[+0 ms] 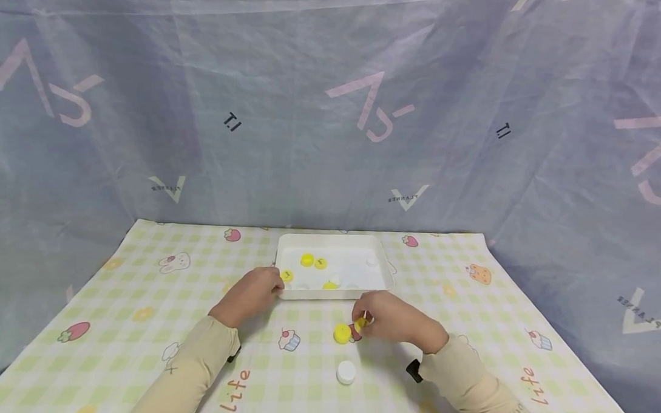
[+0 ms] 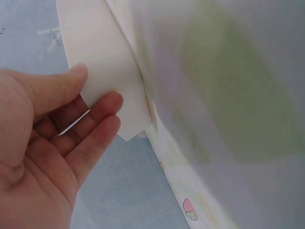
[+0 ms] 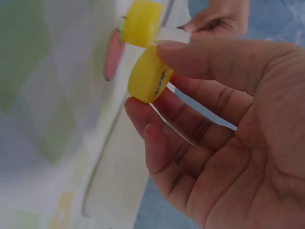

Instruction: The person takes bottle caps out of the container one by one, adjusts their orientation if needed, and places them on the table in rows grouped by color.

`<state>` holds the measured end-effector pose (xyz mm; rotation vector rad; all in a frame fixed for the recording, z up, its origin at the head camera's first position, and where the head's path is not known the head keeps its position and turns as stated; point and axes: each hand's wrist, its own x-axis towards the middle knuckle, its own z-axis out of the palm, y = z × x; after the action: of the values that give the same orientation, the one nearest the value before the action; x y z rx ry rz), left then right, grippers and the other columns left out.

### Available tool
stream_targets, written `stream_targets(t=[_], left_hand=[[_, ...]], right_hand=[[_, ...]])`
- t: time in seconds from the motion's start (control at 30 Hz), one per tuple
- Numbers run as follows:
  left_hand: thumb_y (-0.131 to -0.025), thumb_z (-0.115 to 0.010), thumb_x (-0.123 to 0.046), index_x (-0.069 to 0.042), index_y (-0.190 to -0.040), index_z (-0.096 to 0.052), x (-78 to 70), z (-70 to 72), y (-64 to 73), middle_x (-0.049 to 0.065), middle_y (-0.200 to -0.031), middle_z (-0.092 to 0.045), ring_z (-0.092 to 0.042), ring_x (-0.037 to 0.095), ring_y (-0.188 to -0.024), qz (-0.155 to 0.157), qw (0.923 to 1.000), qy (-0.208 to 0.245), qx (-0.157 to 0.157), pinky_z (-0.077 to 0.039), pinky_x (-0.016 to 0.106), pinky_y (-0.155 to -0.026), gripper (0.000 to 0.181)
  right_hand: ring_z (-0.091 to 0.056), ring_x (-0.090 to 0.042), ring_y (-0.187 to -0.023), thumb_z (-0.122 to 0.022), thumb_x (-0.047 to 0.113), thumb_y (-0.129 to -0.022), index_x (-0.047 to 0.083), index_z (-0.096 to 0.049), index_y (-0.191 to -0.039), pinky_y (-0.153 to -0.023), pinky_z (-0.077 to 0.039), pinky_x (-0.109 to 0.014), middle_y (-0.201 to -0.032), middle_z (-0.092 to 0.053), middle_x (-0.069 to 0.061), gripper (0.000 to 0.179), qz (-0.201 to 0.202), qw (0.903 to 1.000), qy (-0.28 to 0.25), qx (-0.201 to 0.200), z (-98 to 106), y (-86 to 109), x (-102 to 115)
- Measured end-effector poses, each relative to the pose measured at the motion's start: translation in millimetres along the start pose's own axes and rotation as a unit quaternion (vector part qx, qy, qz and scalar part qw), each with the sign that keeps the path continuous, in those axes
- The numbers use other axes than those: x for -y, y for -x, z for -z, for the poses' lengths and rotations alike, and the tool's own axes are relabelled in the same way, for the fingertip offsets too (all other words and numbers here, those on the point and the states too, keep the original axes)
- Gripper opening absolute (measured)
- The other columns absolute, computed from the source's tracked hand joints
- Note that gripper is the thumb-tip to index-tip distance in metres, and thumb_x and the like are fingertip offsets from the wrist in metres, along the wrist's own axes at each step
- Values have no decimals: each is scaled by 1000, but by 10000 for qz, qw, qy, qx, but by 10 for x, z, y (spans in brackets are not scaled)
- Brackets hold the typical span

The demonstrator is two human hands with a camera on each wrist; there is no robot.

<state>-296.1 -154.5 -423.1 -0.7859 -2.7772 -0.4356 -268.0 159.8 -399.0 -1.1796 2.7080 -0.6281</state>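
Note:
A white tray (image 1: 333, 294) stands at the back middle of the table, with several yellow and white caps inside. At its front left corner my left hand (image 1: 259, 286) pinches the wall, thumb on one side and fingers on the other; the left wrist view shows this hand (image 2: 62, 114) on the tray wall (image 2: 102, 52). Just in front of the tray, my right hand (image 1: 391, 317) pinches a yellow bottle cap (image 3: 150, 76) between thumb and fingertips. Beside it on the cloth lies another yellow cap (image 1: 343, 333). Nearer me sits a white cap (image 1: 346, 372).
A checked tablecloth (image 1: 293, 384) with printed cupcakes and strawberries covers the table. Inside the tray, yellow caps (image 1: 307, 260) lie towards the left and a white cap (image 1: 371, 261) towards the right. Behind the table hangs a grey-blue curtain (image 1: 285, 159).

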Motion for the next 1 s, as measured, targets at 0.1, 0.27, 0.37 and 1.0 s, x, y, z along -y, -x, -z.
stream_targets(t=[0.1,0.27,0.37,1.0], left_hand=[[-92,-67,-2,-16,-65,-66,-2,4,-4,-8,-67,-45,-35,9,-61,-80,10000,-17,-39,-38,27,-65,31],[-92,-68,-2,-17,-67,-67,1,-5,-11,-8,-67,-45,-36,9,-61,-61,10000,-10,-28,-38,27,-65,29],[-92,-68,-3,-16,-68,-67,12,-20,-10,-7,-67,-45,-36,9,-61,-26,10000,-15,-7,-38,27,-64,28],[-92,-69,-3,-15,-66,-66,24,-30,-9,-7,-66,-43,-35,8,-59,-27,10000,-67,-59,-37,26,-63,29]], right_hand=[[-59,-11,-79,-75,-1,-80,13,-74,-87,-72,-50,-24,-88,-67,4,16,-5,9999,31,101,-44,-15,0],[-56,-9,-78,-73,-4,-80,12,-75,-90,-72,-49,-23,-89,-68,5,19,-27,9997,178,193,-99,-20,-12],[-55,-6,-78,-72,-4,-81,12,-75,-91,-72,-48,-22,-90,-68,6,20,-80,9994,249,218,-126,-21,-24],[-55,-5,-76,-76,2,-82,15,-75,-93,-71,-48,-22,-87,-64,7,17,-324,9987,195,341,-171,-39,-37]])
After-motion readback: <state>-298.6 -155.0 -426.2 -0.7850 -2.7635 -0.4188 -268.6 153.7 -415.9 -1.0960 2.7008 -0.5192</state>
